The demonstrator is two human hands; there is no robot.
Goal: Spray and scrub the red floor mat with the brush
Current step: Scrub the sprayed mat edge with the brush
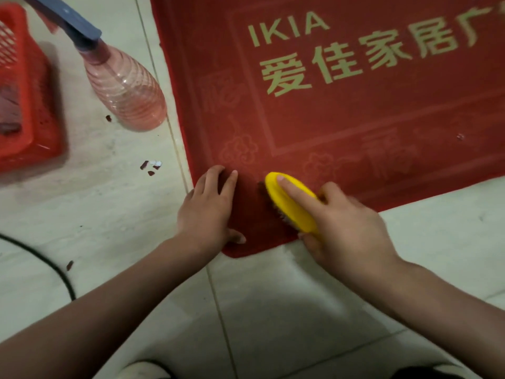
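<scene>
The red floor mat with pale lettering lies on the tiled floor and fills the upper right. My left hand presses flat on the mat's near left corner, fingers spread. My right hand grips a yellow oval brush, index finger stretched along its top. The bristles rest on the mat just right of my left hand. A pink spray bottle with a blue trigger head stands on the floor left of the mat.
A red plastic basket sits at the far left. A black cable curves across the floor on the lower left. Small dark and white scraps lie between the basket and the mat. Pale tiles surround the mat.
</scene>
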